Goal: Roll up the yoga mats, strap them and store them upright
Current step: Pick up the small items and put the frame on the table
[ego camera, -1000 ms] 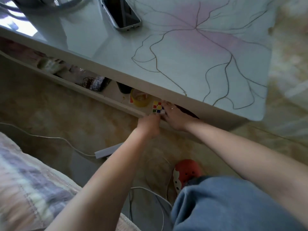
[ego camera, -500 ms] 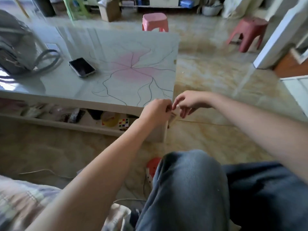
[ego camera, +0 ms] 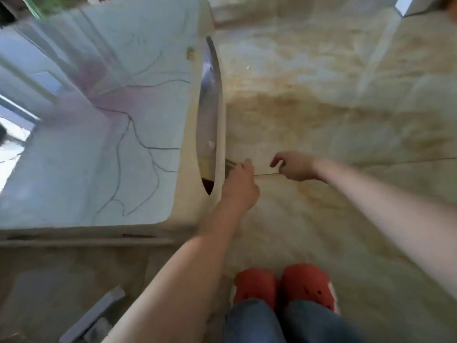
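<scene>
Head view: both hands out over the floor beside the tabletop; no mat in sight.

I log: left hand [ego camera: 238, 184] reaching to the side panel [ego camera: 220, 134] of the tabletop [ego camera: 99, 144], its fingers [ego camera: 247, 164] curled at something thin and grey, too blurred to name, so I cannot tell the grip; right hand [ego camera: 294, 167] just beside it over the floor [ego camera: 321, 95], fingers loosely curled, holding nothing I can see; red shoes [ego camera: 284, 285] and jeans [ego camera: 284, 323] at the bottom; grey bar [ego camera: 94, 315] on the floor at lower left; the mats lie out of frame.
</scene>
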Motion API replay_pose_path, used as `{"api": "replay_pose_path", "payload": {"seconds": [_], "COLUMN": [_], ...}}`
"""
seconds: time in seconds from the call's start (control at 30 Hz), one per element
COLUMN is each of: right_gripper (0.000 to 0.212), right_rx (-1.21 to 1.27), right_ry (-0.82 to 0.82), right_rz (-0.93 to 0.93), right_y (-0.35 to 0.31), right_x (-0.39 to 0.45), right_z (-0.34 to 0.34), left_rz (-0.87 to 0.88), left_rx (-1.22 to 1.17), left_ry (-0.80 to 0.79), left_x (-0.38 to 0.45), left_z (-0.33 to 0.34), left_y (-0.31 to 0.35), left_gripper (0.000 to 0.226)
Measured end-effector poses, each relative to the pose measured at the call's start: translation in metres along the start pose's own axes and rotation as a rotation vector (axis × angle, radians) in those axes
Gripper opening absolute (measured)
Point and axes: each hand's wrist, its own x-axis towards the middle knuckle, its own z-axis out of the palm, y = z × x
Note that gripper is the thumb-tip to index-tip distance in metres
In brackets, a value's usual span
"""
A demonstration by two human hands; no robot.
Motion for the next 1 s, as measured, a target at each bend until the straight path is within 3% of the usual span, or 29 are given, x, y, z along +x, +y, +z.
{"api": "replay_pose_path", "payload": {"seconds": [0.1, 0.2, 0.37, 0.5, 0.63, 0.7, 0.8, 0.93, 1.0], "right_gripper": [0.040, 0.041, 0.053, 0.058, 0.059, 0.062, 0.061, 0.052, 0.044], "right_rx": [-0.030, 0.036, 0.071, 0.128, 0.197, 0.145, 0.248, 0.319, 0.388], "right_ry": [0.048, 0.023, 0.071, 0.094, 0.154, 0.183, 0.202, 0.219, 0.248], "right_rz": [-0.033, -0.012, -0.033, -0.049, 0.049, 0.127, 0.290, 0.386, 0.408], "right_y": [0.027, 0.044, 0.045, 0.029, 0.037, 0.053, 0.081, 0.096, 0.094], "right_x": [0.057, 0.096, 0.130, 0.136, 0.116, 0.103, 0.089, 0.080, 0.077], "right_z": [0.031, 0.058, 0.080, 0.093, 0.110, 0.114, 0.114, 0.118, 0.118], "left_rz": [-0.112, -0.286, -0.446, -0.367, -0.131, -0.100, -0.222, -0.633, -0.767], "left_rx": [-0.029, -0.178, -0.222, -0.100, 0.082, -0.065, -0.533, -0.919, -1.120], "left_ry": [-0.095, -0.086, -0.081, -0.091, -0.114, -0.065, 0.108, 0.216, 0.145], "left_x": [0.051, 0.079, 0.093, 0.078, 0.045, 0.029, 0.019, 0.031, 0.038], "left_z": [0.041, 0.075, 0.114, 0.128, 0.155, 0.168, 0.172, 0.160, 0.149], "left_y": [-0.026, -0.047, -0.068, -0.069, -0.035, -0.019, -0.009, -0.011, -0.008], "left_gripper": [0.053, 0.058, 0.090, 0.085, 0.086, 0.086, 0.074, 0.088, 0.084]}}
